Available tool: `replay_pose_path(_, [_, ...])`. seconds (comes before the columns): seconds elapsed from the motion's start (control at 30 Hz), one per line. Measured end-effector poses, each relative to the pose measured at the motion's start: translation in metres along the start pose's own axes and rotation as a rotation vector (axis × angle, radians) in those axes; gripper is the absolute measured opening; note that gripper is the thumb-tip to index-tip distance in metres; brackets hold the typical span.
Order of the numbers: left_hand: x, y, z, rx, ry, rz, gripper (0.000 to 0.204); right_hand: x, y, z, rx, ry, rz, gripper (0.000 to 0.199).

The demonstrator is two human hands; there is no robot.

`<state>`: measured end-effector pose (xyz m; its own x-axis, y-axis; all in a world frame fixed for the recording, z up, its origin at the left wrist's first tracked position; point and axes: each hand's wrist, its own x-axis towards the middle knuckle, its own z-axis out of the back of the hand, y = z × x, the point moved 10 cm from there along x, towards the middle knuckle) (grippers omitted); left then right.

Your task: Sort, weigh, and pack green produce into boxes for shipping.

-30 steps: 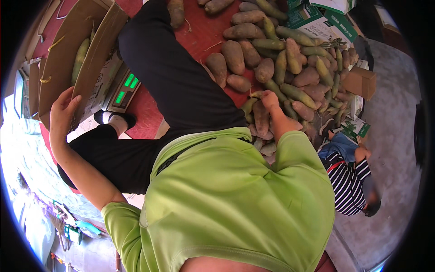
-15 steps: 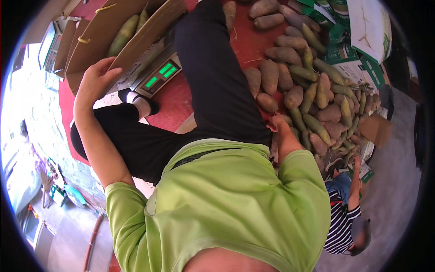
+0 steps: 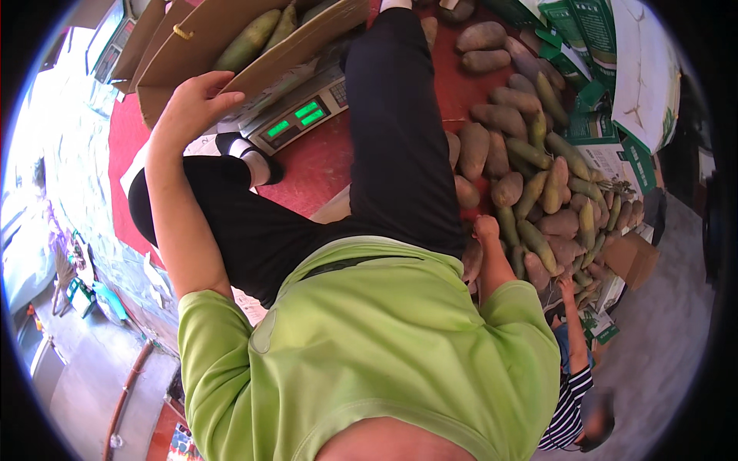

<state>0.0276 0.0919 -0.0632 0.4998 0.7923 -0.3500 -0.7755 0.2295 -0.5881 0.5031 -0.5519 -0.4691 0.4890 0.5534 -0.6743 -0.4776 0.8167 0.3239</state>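
At 10 o'clock, the left hand (image 3: 198, 107) has its grip closed over the rim of a cardboard box (image 3: 296, 54) with green roots (image 3: 247, 42) inside; a scale (image 3: 304, 121) sits at 11 o'clock; at 3 o'clock, the right hand (image 3: 486, 228) is curled by a heap of roots (image 3: 557, 224), whether holding one I cannot tell.

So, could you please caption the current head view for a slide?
Left hand at an open cardboard box near a lit scale, right hand beside heaped red and green vegetables.
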Motion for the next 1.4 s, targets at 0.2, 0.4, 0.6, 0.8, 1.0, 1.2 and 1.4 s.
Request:
replay_pose_path(0.2, [-0.029, -0.001, 0.018, 0.113, -0.005, 0.109, 0.041, -0.041, 0.167, 0.059, -0.049, 0.123, -0.157, 0.030])
replay_pose_path(0.4, [-0.016, -0.001, 0.009, 0.090, 0.040, 0.031, 0.041, -0.036, 0.202, 0.114, 0.399, -0.029, -0.216, 0.020])
replay_pose_path(0.6, [-0.020, 0.010, 0.014, 0.030, 0.046, -0.003, 0.038, -0.069, 0.176, 0.112, 0.324, -0.113, -0.422, 0.013])
replay_pose_path(0.8, [-0.014, 0.012, 0.003, -0.056, 0.099, 0.046, 0.041, -0.082, 0.105, 0.110, 0.015, -0.317, -0.374, 0.015])
replay_pose_path(1.0, [-0.014, 0.015, 0.005, -0.035, 0.088, 0.120, 0.043, -0.106, 0.128, 0.199, -0.328, -0.422, -0.411, 0.021])
replay_pose_path(1.2, [-0.012, 0.016, 0.003, -0.074, 0.110, 0.099, 0.041, -0.113, 0.102, 0.243, -0.589, -0.341, -0.556, 0.040])
replay_pose_path(1.4, [-0.016, 0.017, 0.001, -0.033, 0.119, 0.106, 0.039, -0.113, 0.100, 0.231, -0.626, -0.227, -0.564, 0.052])
